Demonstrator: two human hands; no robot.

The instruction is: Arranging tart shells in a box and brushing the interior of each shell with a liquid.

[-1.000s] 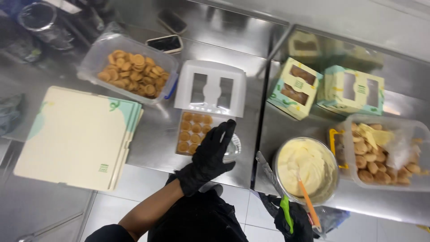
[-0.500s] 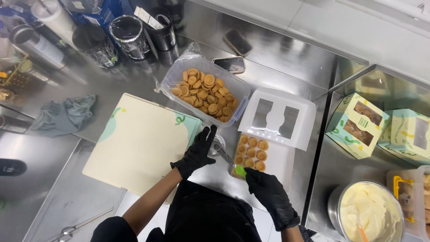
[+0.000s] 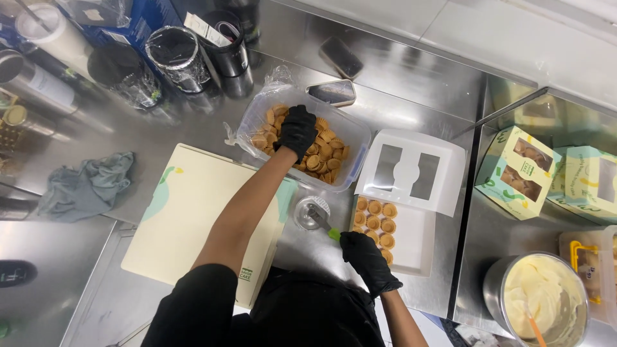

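1. Since 0.5 s ago, left hand [image 3: 297, 130] has left the bench edge by the flat cream box stack and reached fwd into the clear plastic tub [image 3: 352, 128] of small tart shells [image 3: 321, 153]; right hand [image 3: 366, 252] has stayed low, near the person's body.
2. Left hand: fingers curled down onto the shell pile, black glove on; looks like it is closing on a shell, but can't tell whether one is actually gripped, since the palm hides it.
3. Right hand: closed on a green-handled tool [image 3: 326, 226], prob. a small spatula or knife, whose tip rests in a small clear cup [image 3: 311, 211] just left of that hand.
4. White window box [image 3: 421, 247] lies open, touching the right hand's far side; its tray holds two short rows of shells, rest bare. Lid flipped back toward the tub.
5. Steel bowl of cream [image 3: 538, 301] sits well off to the right of the right hand; finished green boxes [image 3: 518, 172] beyond it.
6. Step in hand, as I judge it: picking the next shell out of the tub to go w/ the tool hand.
7. Next move prob. needs a light pinch, as the shells look brittle, then a short carry back toward the cup and right hand.
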